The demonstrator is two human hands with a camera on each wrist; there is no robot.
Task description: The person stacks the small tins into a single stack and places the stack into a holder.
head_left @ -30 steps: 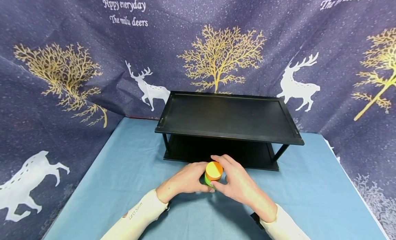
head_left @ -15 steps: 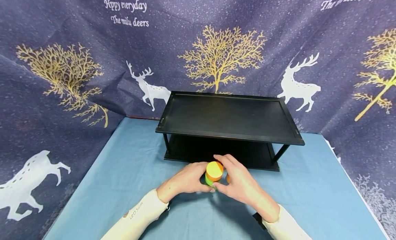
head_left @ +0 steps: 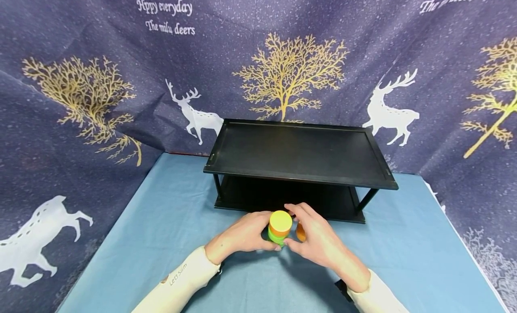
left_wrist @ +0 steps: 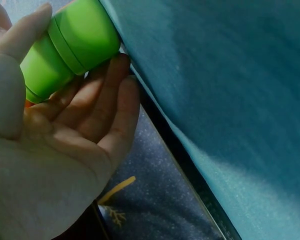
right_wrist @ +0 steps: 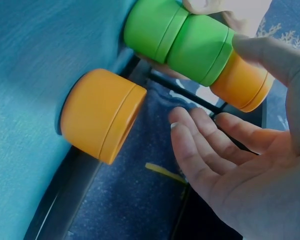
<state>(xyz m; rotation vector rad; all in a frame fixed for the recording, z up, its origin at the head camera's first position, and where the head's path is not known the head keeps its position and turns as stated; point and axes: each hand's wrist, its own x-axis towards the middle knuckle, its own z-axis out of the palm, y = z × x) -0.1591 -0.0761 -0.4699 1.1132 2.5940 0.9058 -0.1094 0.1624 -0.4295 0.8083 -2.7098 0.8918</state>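
Two green cups [right_wrist: 155, 32] stand one on the other, with an orange cup [right_wrist: 242, 80] on top of them. From the head view the upper face of this stack looks bright yellow. My left hand [head_left: 247, 232] grips the green part from the left, thumb [left_wrist: 27, 32] on the near side and fingers curled behind. To the right of the stack, my right hand [head_left: 317, 239] is spread, its fingers apart from the cups and its thumb tip close to the stack. Another orange cup [right_wrist: 100, 115] stands singly on the cloth, partly hidden by the right hand in the head view.
Behind the hands is a low black two-tier shelf [head_left: 299, 154], its lower board [head_left: 258, 194] just beyond the cups. Blue cloth [head_left: 173, 205] covers the table. A dark curtain [head_left: 282, 17] with trees and deer hangs behind and at the left.
My right hand has drawn back from the stack to the right, its fingers parting from the upper orange cup. More of the single orange cup shows. The left hand has stayed put.
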